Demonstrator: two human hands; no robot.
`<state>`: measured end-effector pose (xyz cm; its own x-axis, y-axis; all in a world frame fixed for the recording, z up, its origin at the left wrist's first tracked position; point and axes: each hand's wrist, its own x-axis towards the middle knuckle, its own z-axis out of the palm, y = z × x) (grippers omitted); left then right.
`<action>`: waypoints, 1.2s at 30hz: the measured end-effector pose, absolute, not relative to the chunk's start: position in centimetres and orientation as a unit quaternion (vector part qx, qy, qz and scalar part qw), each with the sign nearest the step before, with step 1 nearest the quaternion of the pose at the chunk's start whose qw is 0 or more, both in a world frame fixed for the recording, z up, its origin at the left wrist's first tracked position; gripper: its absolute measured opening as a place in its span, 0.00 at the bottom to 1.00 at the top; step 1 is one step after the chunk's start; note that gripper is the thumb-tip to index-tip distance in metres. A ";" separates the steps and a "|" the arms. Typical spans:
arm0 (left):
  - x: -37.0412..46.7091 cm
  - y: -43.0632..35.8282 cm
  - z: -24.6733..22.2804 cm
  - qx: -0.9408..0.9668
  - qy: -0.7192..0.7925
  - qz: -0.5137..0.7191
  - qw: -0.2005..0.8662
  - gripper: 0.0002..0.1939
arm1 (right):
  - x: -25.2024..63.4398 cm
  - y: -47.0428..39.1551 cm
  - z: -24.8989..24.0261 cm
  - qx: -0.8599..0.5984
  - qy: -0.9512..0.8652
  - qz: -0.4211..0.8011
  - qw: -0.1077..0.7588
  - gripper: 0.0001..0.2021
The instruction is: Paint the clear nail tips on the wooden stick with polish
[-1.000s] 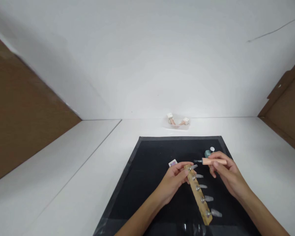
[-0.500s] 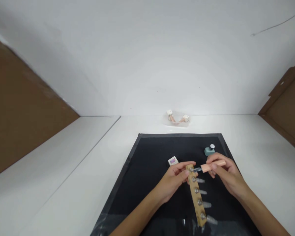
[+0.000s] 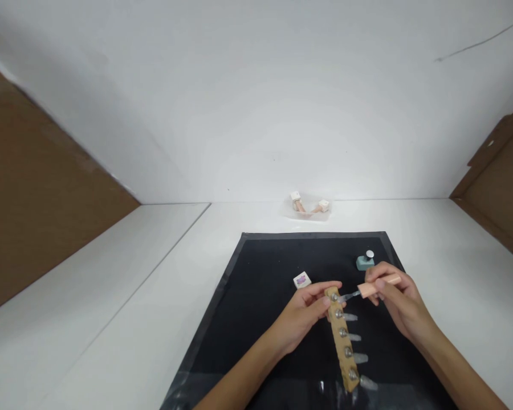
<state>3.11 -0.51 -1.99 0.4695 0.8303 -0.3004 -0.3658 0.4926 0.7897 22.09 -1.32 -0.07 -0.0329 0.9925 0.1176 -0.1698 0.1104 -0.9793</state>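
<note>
Pinched in my right hand (image 3: 395, 293) is a nail polish brush (image 3: 379, 285) with a peach-coloured handle. Its bristle end points left and meets the topmost clear false nail (image 3: 346, 298). My left hand (image 3: 301, 316) grips the far end of a wooden strip (image 3: 341, 343), thumb on top and index finger behind. Several round metal studs run along the strip, and clear false nails jut out to its right. A small white square bottle (image 3: 301, 279) with a purple picture sits just beyond my left hand. Past my right hand is a green bottle (image 3: 365, 263) with a round silvery piece on it.
A black mat (image 3: 256, 319) lies on the white table (image 3: 154, 296). At the back, a translucent tray (image 3: 310, 215) holds white-and-peach pieces. A white wall (image 3: 256, 102) rises behind, with brown boards (image 3: 38, 188) at both sides.
My right hand has moved slightly to the right, drawing the brush outward along the topmost false nail. My left hand and the wooden strip stay nearly in place.
</note>
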 end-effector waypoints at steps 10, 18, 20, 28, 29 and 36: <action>3.1 -0.5 -2.0 0.334 0.358 0.373 0.788 0.26 | 22.7 -1.4 -0.5 -0.423 -0.538 0.487 0.543 0.11; 3.0 -0.4 -2.3 0.345 0.349 0.370 0.789 0.25 | 22.5 -1.4 0.2 -0.434 -0.569 0.454 0.531 0.13; 2.9 -0.4 -2.3 0.343 0.349 0.367 0.791 0.25 | 22.6 -1.4 0.0 -0.434 -0.557 0.446 0.549 0.12; 3.2 -0.5 -2.2 0.365 0.353 0.364 0.781 0.24 | 22.4 -1.4 1.0 -0.420 -0.604 0.445 0.511 0.11; 3.2 -0.5 -2.1 0.364 0.355 0.362 0.781 0.24 | 22.4 -1.4 0.9 -0.428 -0.594 0.439 0.520 0.12; 3.2 -0.5 -1.6 0.360 0.361 0.359 0.782 0.25 | 22.4 -1.5 0.9 -0.405 -0.599 0.455 0.520 0.11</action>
<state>3.16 -0.47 -1.59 0.4822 0.8210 -0.3055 -0.3020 0.4832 0.8218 22.41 -1.52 0.86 -0.1318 0.9583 0.2535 0.0122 0.2573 -0.9663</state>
